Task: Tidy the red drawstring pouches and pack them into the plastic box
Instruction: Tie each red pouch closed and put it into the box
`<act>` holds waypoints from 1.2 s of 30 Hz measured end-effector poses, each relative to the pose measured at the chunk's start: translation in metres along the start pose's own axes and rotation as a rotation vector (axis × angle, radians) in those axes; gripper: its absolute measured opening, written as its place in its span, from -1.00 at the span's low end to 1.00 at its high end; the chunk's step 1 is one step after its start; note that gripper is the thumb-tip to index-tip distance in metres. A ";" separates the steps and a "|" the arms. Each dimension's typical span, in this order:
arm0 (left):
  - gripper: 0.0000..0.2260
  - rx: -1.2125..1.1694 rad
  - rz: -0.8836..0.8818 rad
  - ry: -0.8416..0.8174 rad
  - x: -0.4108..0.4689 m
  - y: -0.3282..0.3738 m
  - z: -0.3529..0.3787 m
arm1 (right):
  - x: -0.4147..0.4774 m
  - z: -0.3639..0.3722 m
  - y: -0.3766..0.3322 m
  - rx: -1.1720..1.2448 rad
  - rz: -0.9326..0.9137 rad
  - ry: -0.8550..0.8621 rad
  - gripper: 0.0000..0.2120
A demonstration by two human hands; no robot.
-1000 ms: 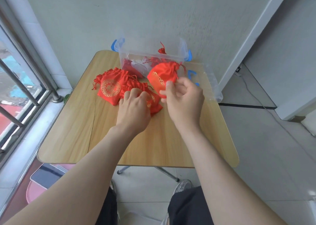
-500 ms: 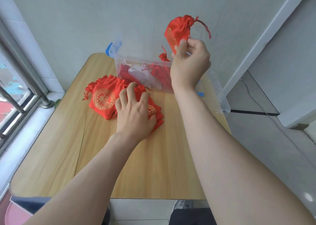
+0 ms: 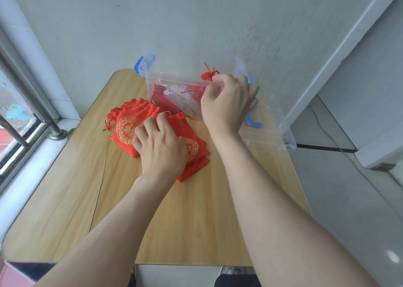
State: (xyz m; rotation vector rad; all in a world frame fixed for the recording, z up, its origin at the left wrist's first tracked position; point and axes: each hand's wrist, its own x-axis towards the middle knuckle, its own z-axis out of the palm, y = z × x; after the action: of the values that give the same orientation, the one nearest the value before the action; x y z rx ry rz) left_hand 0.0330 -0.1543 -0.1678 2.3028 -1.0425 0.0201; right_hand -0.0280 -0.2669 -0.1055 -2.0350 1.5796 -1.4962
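Over the box [image 3: 174,80], right hand [image 3: 226,103] grips a pouch [image 3: 208,75].

Bare table [image 3: 152,221] near; pouches [image 3: 126,129], box [image 3: 174,83] beyond

Single head view: wide-angle, close, facing forward-down onto table [image 3: 65,199]; wall [image 3: 196,25] beyond.
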 end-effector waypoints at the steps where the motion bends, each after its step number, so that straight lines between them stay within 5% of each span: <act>1: -0.43 0.020 -0.005 0.003 0.001 -0.001 0.000 | -0.008 -0.004 0.000 0.005 0.002 -0.004 -0.73; 12: -0.80 -0.173 -0.017 0.159 0.000 -0.002 -0.025 | -0.067 -0.052 0.005 -0.025 0.294 -0.678 -0.61; 19: -0.86 -0.660 0.065 0.101 -0.006 0.013 -0.035 | -0.084 -0.087 0.014 0.212 0.473 -0.598 -0.57; 23: -0.81 -0.757 0.087 0.059 -0.007 0.022 -0.041 | -0.076 -0.084 0.009 0.428 0.654 -0.503 -0.58; 27: -0.92 -0.901 0.013 -0.017 -0.006 0.028 -0.040 | -0.063 -0.082 0.000 0.776 0.933 -0.500 -0.90; 36: -0.97 -0.981 -0.055 -0.168 0.005 0.036 -0.027 | -0.044 -0.067 0.008 0.975 1.132 -0.451 -0.75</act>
State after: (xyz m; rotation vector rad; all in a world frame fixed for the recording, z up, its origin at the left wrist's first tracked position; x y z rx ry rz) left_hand 0.0178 -0.1617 -0.1254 1.4394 -0.7979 -0.5837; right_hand -0.0815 -0.2073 -0.1038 -0.6196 1.0756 -0.9020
